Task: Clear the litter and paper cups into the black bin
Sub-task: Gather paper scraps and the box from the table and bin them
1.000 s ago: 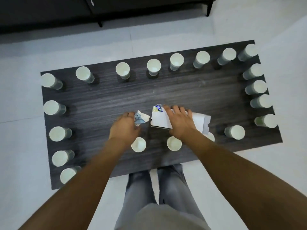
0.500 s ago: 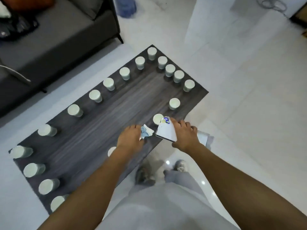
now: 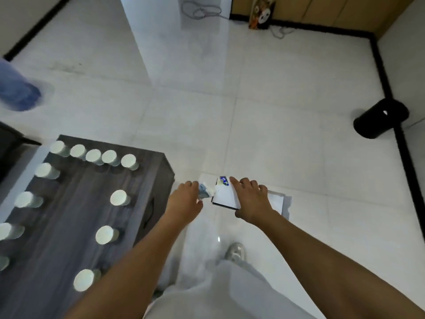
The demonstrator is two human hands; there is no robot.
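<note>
- Well, the white tiled floor fills most of my view, and both arms reach out over it, clear of the table at my left.
- The table carries the paper cups, standing mouth-up along its edges; none of them is in my hands, so I judge that part of the job not yet begun.
- The black bin stands by the far right wall, well apart from my hands and across open floor.
- My right hand grips a flat white carton, fingers curled over its top edge, with a second white piece showing beneath.
- My left hand pinches a small crumpled wrapper, blue-grey, just beside the carton.
- The step in hand, as I read it, is carrying the litter to the bin.
- The next move calls for walking right and forward, bringing both hands over the bin's mouth, then letting go; the light wrapper could drift aside if dropped from too high.
</note>
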